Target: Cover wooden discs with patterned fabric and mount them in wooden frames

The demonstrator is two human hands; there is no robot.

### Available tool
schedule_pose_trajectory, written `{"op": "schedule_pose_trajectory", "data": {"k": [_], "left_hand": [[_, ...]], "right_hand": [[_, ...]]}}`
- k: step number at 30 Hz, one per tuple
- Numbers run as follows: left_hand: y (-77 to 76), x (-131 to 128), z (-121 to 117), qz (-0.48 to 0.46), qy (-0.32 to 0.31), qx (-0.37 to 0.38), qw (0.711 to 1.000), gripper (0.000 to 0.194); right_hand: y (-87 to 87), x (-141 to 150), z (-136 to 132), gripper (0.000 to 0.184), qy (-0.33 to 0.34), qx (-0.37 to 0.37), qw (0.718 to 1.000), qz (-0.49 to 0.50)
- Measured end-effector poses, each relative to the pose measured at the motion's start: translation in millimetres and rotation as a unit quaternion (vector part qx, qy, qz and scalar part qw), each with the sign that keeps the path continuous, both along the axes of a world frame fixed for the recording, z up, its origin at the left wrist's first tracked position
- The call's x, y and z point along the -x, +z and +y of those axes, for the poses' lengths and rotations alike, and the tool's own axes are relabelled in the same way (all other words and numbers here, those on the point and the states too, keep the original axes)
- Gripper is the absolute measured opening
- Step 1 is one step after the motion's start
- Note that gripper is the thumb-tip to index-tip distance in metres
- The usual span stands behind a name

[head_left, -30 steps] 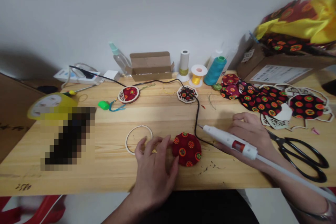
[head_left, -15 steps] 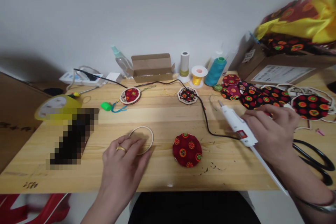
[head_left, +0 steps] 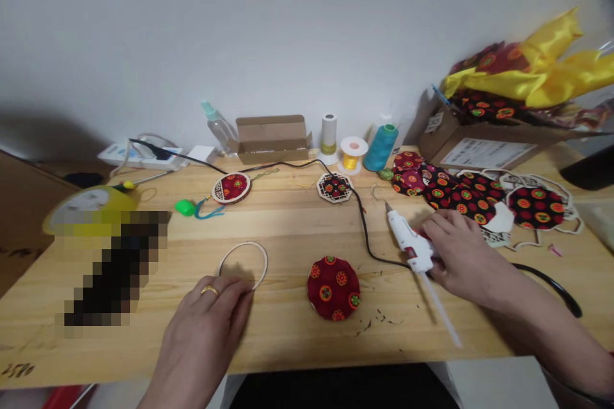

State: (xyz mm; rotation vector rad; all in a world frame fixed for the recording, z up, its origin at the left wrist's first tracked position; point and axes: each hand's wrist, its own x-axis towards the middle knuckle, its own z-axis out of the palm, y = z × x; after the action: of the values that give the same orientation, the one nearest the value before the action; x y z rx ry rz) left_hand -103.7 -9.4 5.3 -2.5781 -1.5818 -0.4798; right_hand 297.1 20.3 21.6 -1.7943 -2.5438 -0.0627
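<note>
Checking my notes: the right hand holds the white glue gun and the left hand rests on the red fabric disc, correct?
Not quite: the head view shows the left hand resting on the wooden hoop, not the red fabric disc. The right hand does hold the white glue gun.

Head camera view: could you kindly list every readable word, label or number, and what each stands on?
"2580", handwritten on the wooden tabletop, slightly blurred.
White label on the cardboard box: too small to read.
Small tag on its corner: likewise.
Dark marks on the brown board: too blurred to read.
</note>
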Motion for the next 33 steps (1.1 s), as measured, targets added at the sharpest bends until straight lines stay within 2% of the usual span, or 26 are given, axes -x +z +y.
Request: {"op": "schedule_pose_trajectory", "data": {"k": [4,7,10,12,13,15,16,19,21,22,24,26,29,33], "left_hand": [[-5.0,-0.9,-0.2,0.008,0.0,-0.016,1.0,0.018],[-4.2,-2.9,-1.0,0.014,0.004,-0.029,0.999,0.015],[6.1,-13.1,-3.7,-0.015,-0.024,-0.052,0.998,0.012],[16.1,-26.2,-6.4,-0.058,-0.066,-0.057,0.994,0.011],[20.9,-34.0,-7.8,-0.078,-0.082,-0.048,0.992,0.014],[28.6,-49.6,-10.2,-0.136,-0.145,-0.051,0.979,0.019],[31.4,-56.4,-10.9,-0.137,-0.188,-0.037,0.972,0.022],[36.2,-70.1,-11.3,-0.095,-0.274,-0.02,0.957,0.025],[37.3,-74.4,-10.4,-0.062,-0.295,-0.02,0.953,0.026],[37.2,-75.7,-9.9,-0.053,-0.3,-0.022,0.952,0.026],[35.0,-76.9,-8.9,-0.052,-0.309,-0.028,0.949,0.027],[29.5,-76.5,-8.4,-0.073,-0.313,-0.034,0.946,0.025],[16.7,-72.9,-8.8,-0.145,-0.257,-0.031,0.955,0.018],[2.9,-66.8,-12.0,-0.208,-0.14,0.075,0.965,0.056]], "right_hand": [[3.3,-12.1,-1.4,0.045,0.014,0.041,0.998,0.037],[15.4,-11.8,-7.8,0.05,0.024,0.008,0.997,0.073],[32.4,10.0,-23.6,0.037,0.012,-0.064,0.988,0.141],[40.0,35.0,-36.4,0.034,0.01,-0.061,0.973,0.221],[41.5,48.8,-42.0,0.031,0.006,-0.047,0.962,0.269],[39.6,74.9,-49.5,0.023,-0.021,0.053,0.931,0.36],[36.9,85.9,-51.2,0.022,-0.039,0.114,0.907,0.403],[26.1,108.0,-50.4,0.026,-0.117,0.226,0.8,0.543],[20.0,114.8,-48.0,0.03,-0.167,0.27,0.731,0.604],[17.7,116.7,-46.8,0.031,-0.185,0.287,0.708,0.618],[14.3,118.8,-44.8,0.032,-0.212,0.308,0.685,0.626],[11.8,119.7,-43.1,0.033,-0.235,0.313,0.675,0.626],[8.7,120.2,-40.8,0.034,-0.26,0.32,0.66,0.628],[5.8,120.8,-38.5,0.034,-0.273,0.328,0.655,0.624]]}}
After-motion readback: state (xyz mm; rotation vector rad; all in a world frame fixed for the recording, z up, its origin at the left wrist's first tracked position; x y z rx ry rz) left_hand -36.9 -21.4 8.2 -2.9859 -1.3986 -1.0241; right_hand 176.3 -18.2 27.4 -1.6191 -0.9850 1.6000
